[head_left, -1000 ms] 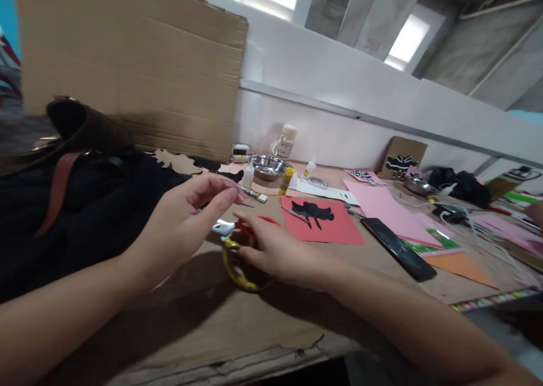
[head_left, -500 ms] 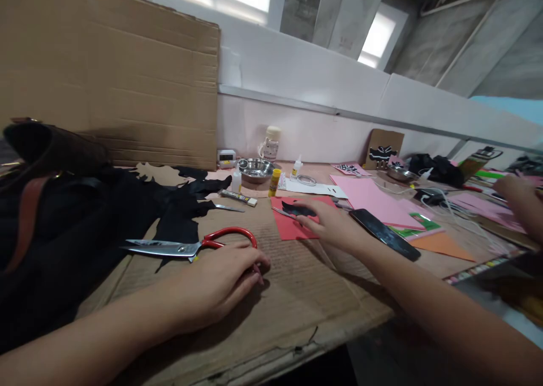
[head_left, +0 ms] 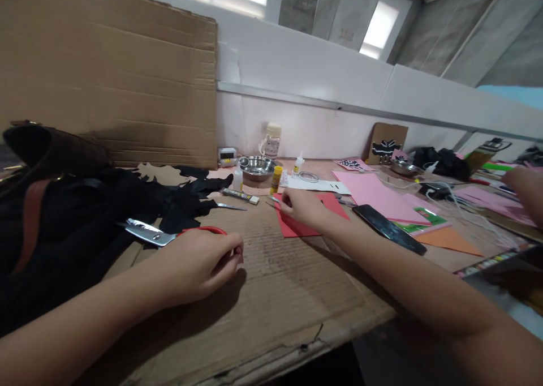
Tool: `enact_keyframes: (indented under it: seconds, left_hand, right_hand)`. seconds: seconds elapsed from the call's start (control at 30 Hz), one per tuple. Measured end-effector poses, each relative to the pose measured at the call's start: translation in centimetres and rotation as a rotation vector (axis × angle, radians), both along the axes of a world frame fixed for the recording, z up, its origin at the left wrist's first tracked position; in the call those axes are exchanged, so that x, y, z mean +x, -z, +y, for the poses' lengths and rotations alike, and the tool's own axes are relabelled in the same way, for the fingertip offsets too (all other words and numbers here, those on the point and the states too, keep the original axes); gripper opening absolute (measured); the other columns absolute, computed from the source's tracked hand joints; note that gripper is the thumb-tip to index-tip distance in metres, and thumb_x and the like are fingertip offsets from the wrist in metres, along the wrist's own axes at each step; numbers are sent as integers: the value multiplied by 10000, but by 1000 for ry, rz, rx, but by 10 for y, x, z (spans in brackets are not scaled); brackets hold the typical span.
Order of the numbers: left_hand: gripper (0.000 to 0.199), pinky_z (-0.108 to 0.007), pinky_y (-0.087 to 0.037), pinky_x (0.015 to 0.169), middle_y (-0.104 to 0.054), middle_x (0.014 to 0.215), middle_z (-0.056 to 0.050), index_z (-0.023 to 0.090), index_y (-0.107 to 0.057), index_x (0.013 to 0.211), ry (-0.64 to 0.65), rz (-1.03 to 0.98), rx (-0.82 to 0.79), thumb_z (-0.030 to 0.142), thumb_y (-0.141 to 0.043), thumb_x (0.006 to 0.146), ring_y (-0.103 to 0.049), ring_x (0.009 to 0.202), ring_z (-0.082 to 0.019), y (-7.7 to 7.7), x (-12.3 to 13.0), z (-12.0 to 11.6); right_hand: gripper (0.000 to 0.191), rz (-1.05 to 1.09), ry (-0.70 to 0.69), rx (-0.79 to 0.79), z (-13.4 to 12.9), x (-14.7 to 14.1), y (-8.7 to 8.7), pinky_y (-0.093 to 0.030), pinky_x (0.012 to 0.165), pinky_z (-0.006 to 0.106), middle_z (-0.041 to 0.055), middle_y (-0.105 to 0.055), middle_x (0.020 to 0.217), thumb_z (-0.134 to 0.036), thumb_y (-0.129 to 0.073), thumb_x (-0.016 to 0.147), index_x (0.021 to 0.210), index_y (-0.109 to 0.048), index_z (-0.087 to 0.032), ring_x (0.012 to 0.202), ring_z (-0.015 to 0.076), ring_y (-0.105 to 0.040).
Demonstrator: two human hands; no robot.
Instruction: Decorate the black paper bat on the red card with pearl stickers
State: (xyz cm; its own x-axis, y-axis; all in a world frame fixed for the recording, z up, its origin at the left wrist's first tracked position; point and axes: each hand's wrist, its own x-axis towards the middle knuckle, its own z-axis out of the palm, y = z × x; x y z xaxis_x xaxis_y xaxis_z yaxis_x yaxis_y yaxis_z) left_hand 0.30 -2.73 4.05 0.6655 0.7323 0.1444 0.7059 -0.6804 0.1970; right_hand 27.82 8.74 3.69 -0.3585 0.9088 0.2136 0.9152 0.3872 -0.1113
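My left hand (head_left: 203, 261) rests on the cardboard with its fingers curled in, over the red handles of the large scissors (head_left: 150, 233); whether it grips them is hidden. The blades point left onto black cloth scraps (head_left: 180, 207). My right hand (head_left: 299, 207) is over a red sheet (head_left: 335, 205), its fingers closed round the thin metal tool (head_left: 274, 200), whose tip sticks out to the left. A yellow glue stick (head_left: 276, 180) stands just behind this hand. Another slim metal blade (head_left: 231, 207) lies between the hands.
Behind are a steel bowl (head_left: 257, 168), a bottle (head_left: 272, 141) and small glue bottles. To the right lie a phone (head_left: 388, 228), pink sheets (head_left: 373, 196) and white cables. A dark bag (head_left: 46, 205) fills the left side. Another person's hand (head_left: 524, 185) shows at the right edge.
My left hand has moved left over the scissors' handles, and the scissors have shifted. My right hand has moved left and closed its fingers; the black piece on the red sheet is now mostly out of sight.
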Motion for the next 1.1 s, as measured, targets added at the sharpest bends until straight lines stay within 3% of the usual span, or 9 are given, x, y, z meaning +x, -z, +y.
enact_keyframes:
  seconds: [0.13,0.23,0.4,0.57,0.7,0.8,0.87,0.97,1.1]
  left_hand:
    - [185,-310,-370,600,-691,749,-32,240,-583,841,2,49,38,266,-444,961,-644,665,-215,5,1,3]
    - [175,-307,-362,595,-691,759,-27,243,-574,839,-10,55,55,271,-453,962,-644,664,-210,4,2,1]
    - [201,-319,-354,595,-663,721,-23,245,-546,808,-17,99,93,281,-437,972,-639,648,-217,-2,4,-2]
    - [182,-311,-352,586,-693,750,-24,242,-577,849,-93,99,36,281,-443,965,-657,644,-213,-4,5,-1]
    - [185,-311,-347,585,-712,759,-24,243,-599,870,-91,90,46,292,-456,976,-671,655,-218,0,4,0]
    - [199,-314,-326,575,-701,729,-19,240,-597,854,-62,70,108,286,-462,992,-657,634,-214,4,4,1]
    - [213,-314,-326,575,-703,729,-18,236,-609,865,-62,28,153,294,-465,1010,-656,636,-215,6,4,2]
    - [216,-307,-357,585,-708,749,-18,228,-641,916,-45,-63,232,332,-489,1028,-650,648,-214,8,4,2]
    - [208,-297,-370,580,-650,709,-7,218,-613,854,-5,-166,380,333,-543,1012,-597,616,-194,5,3,-1]
  right_hand:
    - [195,-29,24,40,12,-26,-4,-404,674,343,155,-752,983,-299,-547,1026,1043,-682,-160,813,250,-652]
    - [260,-42,8,45,7,-22,-7,-448,721,360,179,-755,1091,-338,-533,1045,1147,-672,-144,895,277,-681]
    - [393,-73,-30,-8,-14,31,-12,-540,888,410,170,-719,1338,-412,-559,1037,1357,-642,-200,1126,327,-699]
    - [672,-150,-32,-94,-23,78,-9,-496,1109,554,214,-547,1581,-512,-639,983,1549,-524,-169,1382,419,-581]
    - [792,-208,-93,-201,-52,76,-5,-489,1148,533,198,-481,1638,-678,-620,946,1547,-563,-166,1435,436,-545]
    - [990,-194,-200,-263,-91,53,-6,-441,1202,533,175,-386,1698,-814,-599,885,1631,-451,-180,1533,433,-421]
    - [944,-150,-266,-291,-115,32,-11,-427,1203,569,198,-373,1699,-766,-589,929,1643,-426,-171,1548,440,-392]
    - [879,-104,-350,-326,-135,5,-24,-534,1079,532,227,-515,1607,-651,-708,918,1611,-477,-161,1394,424,-583]
    - [415,56,-450,-81,-130,-12,-50,-594,846,387,116,-789,1228,-403,-762,954,1326,-717,-225,1053,288,-746]
